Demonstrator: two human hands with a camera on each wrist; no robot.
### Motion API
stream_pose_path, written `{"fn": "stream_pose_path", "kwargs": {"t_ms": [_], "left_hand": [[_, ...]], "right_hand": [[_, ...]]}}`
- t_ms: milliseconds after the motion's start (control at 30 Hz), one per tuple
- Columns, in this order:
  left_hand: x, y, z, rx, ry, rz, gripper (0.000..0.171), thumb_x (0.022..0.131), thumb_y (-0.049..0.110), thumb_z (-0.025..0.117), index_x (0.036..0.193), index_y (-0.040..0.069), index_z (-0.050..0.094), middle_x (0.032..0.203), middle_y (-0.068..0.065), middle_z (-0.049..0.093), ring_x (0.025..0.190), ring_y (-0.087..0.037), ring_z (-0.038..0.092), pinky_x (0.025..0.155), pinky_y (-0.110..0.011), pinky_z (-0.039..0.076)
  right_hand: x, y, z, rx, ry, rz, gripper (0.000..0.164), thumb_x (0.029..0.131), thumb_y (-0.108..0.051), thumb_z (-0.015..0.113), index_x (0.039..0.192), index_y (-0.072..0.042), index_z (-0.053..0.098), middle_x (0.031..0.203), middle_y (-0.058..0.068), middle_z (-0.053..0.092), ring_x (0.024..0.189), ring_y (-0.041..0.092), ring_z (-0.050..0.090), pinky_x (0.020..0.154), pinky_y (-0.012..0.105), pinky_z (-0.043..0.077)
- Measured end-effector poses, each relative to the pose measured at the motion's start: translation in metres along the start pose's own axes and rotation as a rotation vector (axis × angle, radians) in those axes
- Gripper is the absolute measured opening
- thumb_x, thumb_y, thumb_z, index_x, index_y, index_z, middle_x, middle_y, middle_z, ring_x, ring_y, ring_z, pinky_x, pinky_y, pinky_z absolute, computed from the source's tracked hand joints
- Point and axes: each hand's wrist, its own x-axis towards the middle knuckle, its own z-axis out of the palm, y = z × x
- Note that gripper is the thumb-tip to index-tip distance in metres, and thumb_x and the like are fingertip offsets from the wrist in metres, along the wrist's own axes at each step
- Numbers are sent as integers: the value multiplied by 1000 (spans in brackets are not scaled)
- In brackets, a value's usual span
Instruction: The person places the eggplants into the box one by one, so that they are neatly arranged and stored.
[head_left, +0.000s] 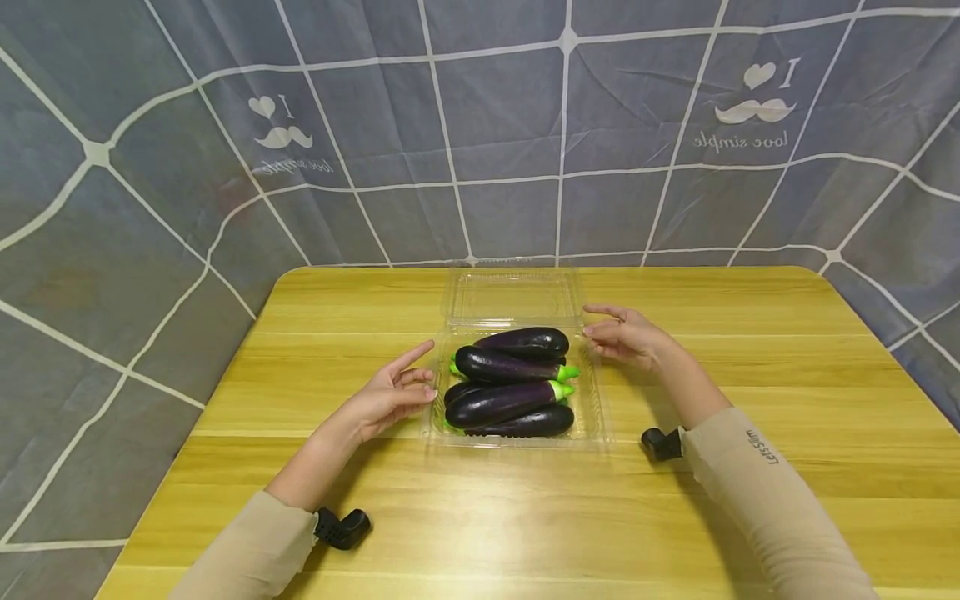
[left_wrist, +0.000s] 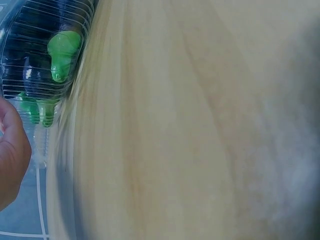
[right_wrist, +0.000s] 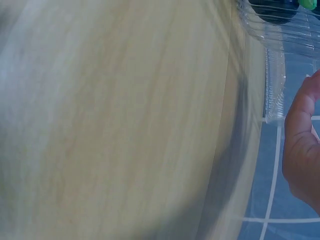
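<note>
A clear plastic clamshell box (head_left: 592, 417) lies on the table with its lid (head_left: 513, 296) folded back, away from the body. Several dark purple eggplants (head_left: 498, 404) with bright green stems are piled inside it. My left hand (head_left: 390, 392) is at the box's left side, index finger stretched forward and thumb by the rim. Near the back right corner, my right hand (head_left: 626, 337) has its index finger extended beside the hinge. Both wrist views show only part of each hand beside the ribbed plastic wall, so fingertip contact cannot be told.
The wooden table (head_left: 487, 517) extends around the box on all sides. Behind and to the sides hangs a grey curtain (head_left: 502, 125) with white grid lines. A black wrist device (head_left: 342, 529) sits at the left sleeve, another (head_left: 662, 444) at the right.
</note>
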Motion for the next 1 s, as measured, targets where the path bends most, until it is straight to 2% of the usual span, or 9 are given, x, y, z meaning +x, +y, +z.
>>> {"fn": "stream_pose_path", "kwargs": {"t_ms": [300, 533, 1000], "left_hand": [[1, 0, 1, 1, 16, 6, 81, 85, -17, 50, 151, 13, 14, 95, 1, 52, 76, -8, 58, 73, -19, 52], [1, 0, 2, -5, 17, 5, 81, 85, -18, 50, 151, 12, 14, 94, 1, 52, 76, -8, 58, 72, -19, 51], [-1, 1, 3, -5, 6, 3, 81, 85, -16, 51, 151, 13, 14, 96, -1, 50, 76, -9, 58, 71, -19, 51]], "right_hand": [[-2, 0, 2, -23, 15, -71, 65, 90, 13, 47, 146, -1, 15, 79, 3, 62, 61, 11, 56, 56, 18, 49], [-3, 2, 5, -53, 53, -118, 53, 87, 15, 49, 131, -7, 32, 76, 3, 62, 61, 12, 56, 57, 20, 49], [-5, 1, 11, -73, 75, -189, 46, 85, 16, 51, 121, -10, 38, 74, 0, 59, 60, 14, 55, 57, 21, 48]]}}
